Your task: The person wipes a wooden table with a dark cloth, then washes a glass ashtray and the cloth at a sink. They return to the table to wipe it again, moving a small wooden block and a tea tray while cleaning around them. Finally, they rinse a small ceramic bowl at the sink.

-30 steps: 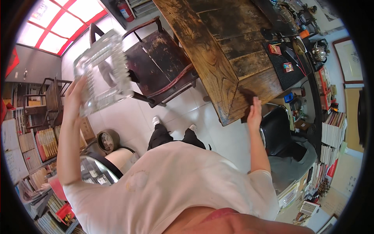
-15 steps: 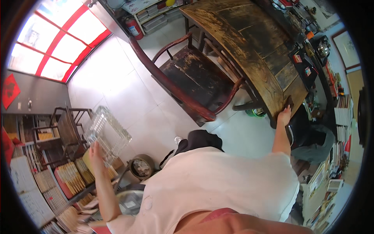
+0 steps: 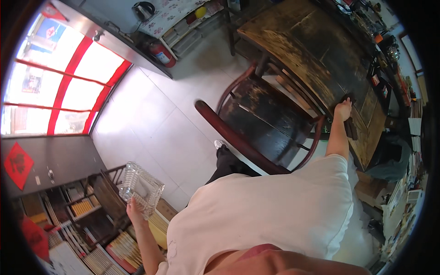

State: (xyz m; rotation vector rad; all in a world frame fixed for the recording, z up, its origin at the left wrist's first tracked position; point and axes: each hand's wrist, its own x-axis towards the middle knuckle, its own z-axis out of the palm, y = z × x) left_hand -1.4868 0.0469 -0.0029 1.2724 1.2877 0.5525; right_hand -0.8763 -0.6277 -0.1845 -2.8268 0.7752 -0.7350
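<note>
A clear, ribbed rectangular glass tray (image 3: 147, 189) is held out at the left by my left hand (image 3: 134, 210), its fingers closed on the near edge. At the right, my right arm reaches to the worn wooden table (image 3: 316, 50). My right hand (image 3: 343, 111) rests on the tabletop, fingers bent over a dark brown cloth (image 3: 351, 129), part of which shows beside the wrist. The fingertips are partly lost against the dark wood. In front of me stands a dark wooden armchair (image 3: 259, 119) with a curved reddish back rail, close to my legs.
Bookshelves (image 3: 82, 206) line the left side, below a grey wall with a red diamond paper. A bright glass door (image 3: 68, 78) with red bars is at far left. Near it stand a fire extinguisher (image 3: 162, 54) and a low shelf with a kettle (image 3: 143, 10). Small items crowd the table's far edge.
My body has moved forward, closer to the chair and table. My right hand has slid farther along the tabletop with the cloth. The left still carries the glass tray.
</note>
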